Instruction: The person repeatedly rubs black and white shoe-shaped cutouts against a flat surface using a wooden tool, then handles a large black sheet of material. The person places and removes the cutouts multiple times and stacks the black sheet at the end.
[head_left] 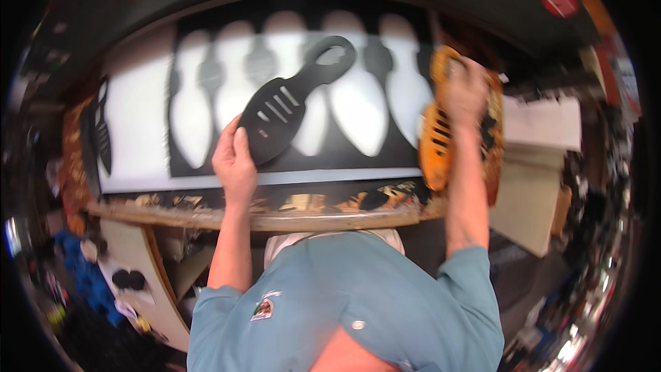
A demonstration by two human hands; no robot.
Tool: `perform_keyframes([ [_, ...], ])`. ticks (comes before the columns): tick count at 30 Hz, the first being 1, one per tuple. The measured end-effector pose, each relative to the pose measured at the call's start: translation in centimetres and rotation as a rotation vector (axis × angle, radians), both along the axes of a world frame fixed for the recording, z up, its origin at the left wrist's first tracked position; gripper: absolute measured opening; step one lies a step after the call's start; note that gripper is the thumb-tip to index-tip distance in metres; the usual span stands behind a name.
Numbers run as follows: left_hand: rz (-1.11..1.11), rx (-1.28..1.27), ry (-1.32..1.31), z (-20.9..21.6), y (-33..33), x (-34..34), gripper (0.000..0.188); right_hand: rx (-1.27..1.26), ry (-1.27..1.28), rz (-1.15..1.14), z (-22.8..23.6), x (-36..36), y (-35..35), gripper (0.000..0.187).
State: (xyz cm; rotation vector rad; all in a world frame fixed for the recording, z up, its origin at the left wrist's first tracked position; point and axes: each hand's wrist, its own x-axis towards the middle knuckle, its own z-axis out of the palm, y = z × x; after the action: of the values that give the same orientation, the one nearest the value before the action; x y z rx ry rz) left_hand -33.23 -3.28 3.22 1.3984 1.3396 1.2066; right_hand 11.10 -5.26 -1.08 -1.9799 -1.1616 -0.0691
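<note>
A black flat paddle-shaped piece (pixel 277 114) with several slots and a looped end is in my left hand (pixel 235 158), which pinches it by its broad lower edge. The piece is tilted, its loop pointing up and to the right. My right hand (pixel 465 93) is closed on the upper part of an orange slotted piece (pixel 435 145) of similar shape, at the right end of the bench. Part of its loop is hidden by my fingers. Under the black piece lies a black sheet (pixel 265 162) with several paddle-shaped openings.
The sheet lies on a white board (pixel 134 124) atop the bench. More black slotted pieces (pixel 102 131) stand at its left end. Scraps lie along the wooden front edge (pixel 310 220). White panels (pixel 540 124) stand on the right, and blue items (pixel 86 272) are at lower left.
</note>
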Motion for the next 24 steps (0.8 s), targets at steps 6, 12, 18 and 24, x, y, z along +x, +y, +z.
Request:
perform_keyframes([
  [6, 0.405, 0.272, 0.396, 1.0, 4.9, -11.4, 0.032, -0.167, 0.604, 0.016, 2.1, 2.0, -7.2, 0.065],
  [12, 0.764, 0.311, 0.591, 1.1, 11.9, -27.4, 0.033, -0.435, -0.070, 0.105, -1.0, -5.5, -11.6, 0.095],
  [18, 0.860, 0.139, 0.932, 1.0, 16.1, -37.2, 0.047, -0.522, -0.102, 0.008, -1.3, -4.3, -11.1, 0.086],
  [24, 0.577, -0.270, 1.106, 1.7, 17.1, -37.8, 0.090, -0.422, -0.179, 0.049, -2.2, -3.8, -11.6, 0.082],
])
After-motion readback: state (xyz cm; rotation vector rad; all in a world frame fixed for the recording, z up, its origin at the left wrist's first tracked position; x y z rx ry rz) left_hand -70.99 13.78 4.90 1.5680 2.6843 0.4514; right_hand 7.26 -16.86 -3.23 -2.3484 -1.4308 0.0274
